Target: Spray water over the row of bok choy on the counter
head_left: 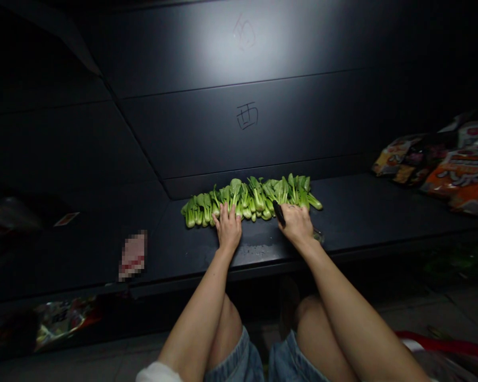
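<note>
A long row of green bok choy (258,197) lies side by side on a dark shelf (354,212), leaves toward the back panel and pale stem ends toward me. My left hand (228,229) rests on the stems left of the row's middle, its fingers stretched out and holding nothing. Toward the right end, my right hand (297,223) is closed around a slim black object (279,214), which pokes out on the thumb side; its kind is unclear. Some bok choy stems lie hidden behind both hands.
Bagged snacks (458,172) are piled at the shelf's right. On the left lie a small card (67,219) and a pixelated patch (133,255). A dark back panel (207,127) bears drawn characters. Below left is a shiny package (61,321). Water drops wet the shelf's front.
</note>
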### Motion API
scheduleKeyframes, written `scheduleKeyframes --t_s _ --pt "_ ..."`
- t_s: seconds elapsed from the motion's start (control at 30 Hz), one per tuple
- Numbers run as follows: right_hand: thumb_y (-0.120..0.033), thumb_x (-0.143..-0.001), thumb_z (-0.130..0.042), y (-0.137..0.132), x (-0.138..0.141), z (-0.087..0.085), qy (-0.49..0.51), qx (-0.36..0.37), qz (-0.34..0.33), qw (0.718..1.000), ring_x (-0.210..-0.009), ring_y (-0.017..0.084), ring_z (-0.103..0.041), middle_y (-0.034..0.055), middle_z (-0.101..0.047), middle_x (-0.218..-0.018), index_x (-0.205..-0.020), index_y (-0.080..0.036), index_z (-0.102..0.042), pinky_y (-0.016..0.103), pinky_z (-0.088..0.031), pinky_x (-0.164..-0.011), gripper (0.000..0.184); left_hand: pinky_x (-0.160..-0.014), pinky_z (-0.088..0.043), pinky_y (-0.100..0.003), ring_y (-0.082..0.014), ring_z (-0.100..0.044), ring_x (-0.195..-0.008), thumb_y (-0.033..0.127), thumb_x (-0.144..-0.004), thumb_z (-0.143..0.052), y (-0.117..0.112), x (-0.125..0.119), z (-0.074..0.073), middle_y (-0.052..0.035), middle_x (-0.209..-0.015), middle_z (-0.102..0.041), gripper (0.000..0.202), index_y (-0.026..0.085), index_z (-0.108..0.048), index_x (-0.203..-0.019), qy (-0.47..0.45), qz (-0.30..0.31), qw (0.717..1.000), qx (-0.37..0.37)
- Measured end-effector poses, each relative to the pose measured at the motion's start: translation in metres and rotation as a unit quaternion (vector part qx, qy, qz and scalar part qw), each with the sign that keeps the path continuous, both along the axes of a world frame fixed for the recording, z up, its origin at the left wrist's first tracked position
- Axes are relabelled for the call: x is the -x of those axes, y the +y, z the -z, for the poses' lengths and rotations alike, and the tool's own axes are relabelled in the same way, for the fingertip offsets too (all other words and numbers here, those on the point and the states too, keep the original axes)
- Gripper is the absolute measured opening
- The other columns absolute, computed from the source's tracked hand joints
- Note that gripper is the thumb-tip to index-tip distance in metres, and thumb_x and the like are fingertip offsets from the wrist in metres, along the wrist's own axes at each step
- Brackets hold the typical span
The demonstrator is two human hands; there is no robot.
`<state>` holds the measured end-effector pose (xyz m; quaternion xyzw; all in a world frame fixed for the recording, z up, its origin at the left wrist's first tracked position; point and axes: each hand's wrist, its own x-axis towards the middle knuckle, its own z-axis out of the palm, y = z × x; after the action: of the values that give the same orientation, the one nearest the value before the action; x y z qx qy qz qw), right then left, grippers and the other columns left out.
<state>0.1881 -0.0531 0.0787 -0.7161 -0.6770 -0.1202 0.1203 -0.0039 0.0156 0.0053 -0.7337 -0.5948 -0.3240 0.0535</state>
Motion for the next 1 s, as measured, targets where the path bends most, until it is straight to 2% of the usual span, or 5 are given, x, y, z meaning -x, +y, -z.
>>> scheduleKeyframes --t_s 0.13,0.27,0.47,0.7,1.0 --pt "-0.02 -0.085 -0.054 0.001 0.007 -0.001 -0.01 0.024 -0.007 1.0 -0.102 0.026 -0.058 0.0154 -0.067 -0.108 -0.11 -0.01 -0.057 0.033 -0.03 -0.082 0.026 -0.116 -0.018 -0.063 -0.0305 -0.025 -0.147 0.026 -0.095 -0.039 0.0 0.002 -0.001 -0.0159 -0.153 -0.039 0.045 0.016 -0.051 -0.138 -0.002 -0.006 1.0 0.002" --pt "-0.022 -0.088 -0.052 0.002 0.013 -0.001 0.005 0.021 -0.03 0.999 -0.102 0.026 -0.058 0.0145 -0.067 -0.107 -0.109 -0.011 -0.057 0.032 -0.031 -0.082 0.025 -0.116 -0.018 -0.063 -0.0306 -0.025 -0.147 0.026 -0.095 -0.04 0.001 0.005 -0.001 -0.0162 -0.153 -0.039 0.045 0.015 -0.051 -0.137 -0.007 -0.009 1.0 0.002" --pt "-0.019 -0.085 -0.054 0.002 0.024 -0.001 0.011 0.014 -0.056 0.998 -0.102 0.026 -0.058 0.0142 -0.067 -0.106 -0.107 -0.013 -0.058 0.032 -0.031 -0.084 0.023 -0.116 -0.02 -0.062 -0.0306 -0.026 -0.147 0.026 -0.095 -0.04 0.003 0.011 0.001 -0.0171 -0.153 -0.04 0.044 0.014 -0.052 -0.135 -0.009 -0.016 1.0 -0.001" --pt "-0.018 -0.084 -0.054 0.003 0.03 -0.002 0.001 0.02 -0.062 0.998 -0.104 0.026 -0.057 0.0142 -0.067 -0.109 -0.11 -0.013 -0.057 0.033 -0.031 -0.086 0.026 -0.117 -0.02 -0.061 -0.0312 -0.026 -0.147 0.026 -0.096 -0.037 0.002 0.016 0.001 -0.0177 -0.153 -0.039 0.045 0.012 -0.052 -0.135 -0.015 -0.019 1.0 0.005" --pt "-0.024 -0.092 -0.047 0.006 0.037 0.001 0.006 0.01 -0.068 0.998 -0.103 0.026 -0.057 0.0155 -0.067 -0.108 -0.111 -0.012 -0.058 0.034 -0.03 -0.084 0.025 -0.117 -0.019 -0.062 -0.0307 -0.026 -0.147 0.026 -0.095 -0.038 0.003 0.019 0.002 -0.017 -0.153 -0.039 0.044 0.014 -0.053 -0.135 -0.029 -0.02 0.999 0.003"
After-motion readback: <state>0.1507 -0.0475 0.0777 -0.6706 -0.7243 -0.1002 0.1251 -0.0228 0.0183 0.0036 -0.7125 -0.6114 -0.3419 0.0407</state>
